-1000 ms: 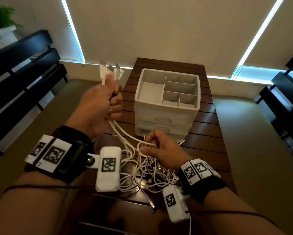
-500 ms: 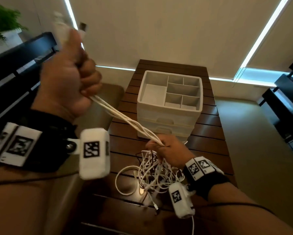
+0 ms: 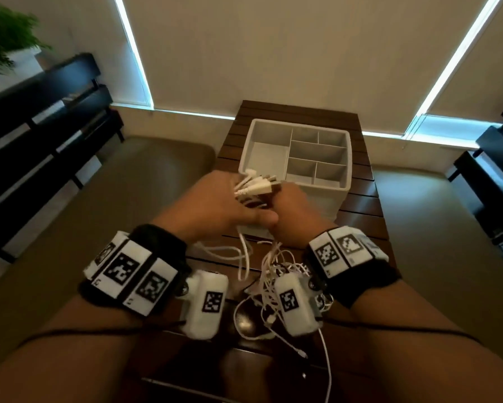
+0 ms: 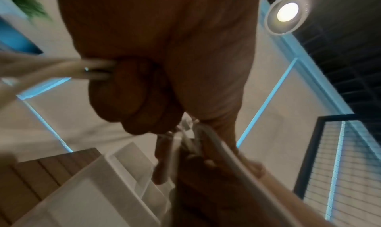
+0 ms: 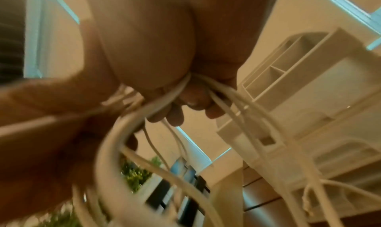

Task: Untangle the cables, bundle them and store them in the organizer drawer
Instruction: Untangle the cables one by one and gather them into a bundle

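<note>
A tangle of white cables (image 3: 273, 271) lies on the dark wooden table (image 3: 360, 210) between my wrists. My left hand (image 3: 212, 205) grips the gathered plug ends (image 3: 257, 186), which fan out in front of the white organizer (image 3: 348, 161). My right hand (image 3: 294, 210) touches the left and is curled round the same strands just below. In the left wrist view my fingers (image 4: 144, 92) close on cables (image 4: 51, 67) above the organizer (image 4: 92, 181). The right wrist view shows strands (image 5: 179, 90) running through my curled fingers (image 5: 175, 116) beside the organizer (image 5: 309, 87).
The organizer's open top tray has several empty compartments; its drawer fronts are mostly hidden behind my hands. Dark benches (image 3: 41, 117) stand to the left and dark furniture (image 3: 494, 170) to the right. A potted plant (image 3: 6, 33) sits at the far left.
My left hand had swung up and left, pulling the cable ends taut from the right hand. It has come back down to meet the right hand in front of the organizer.
</note>
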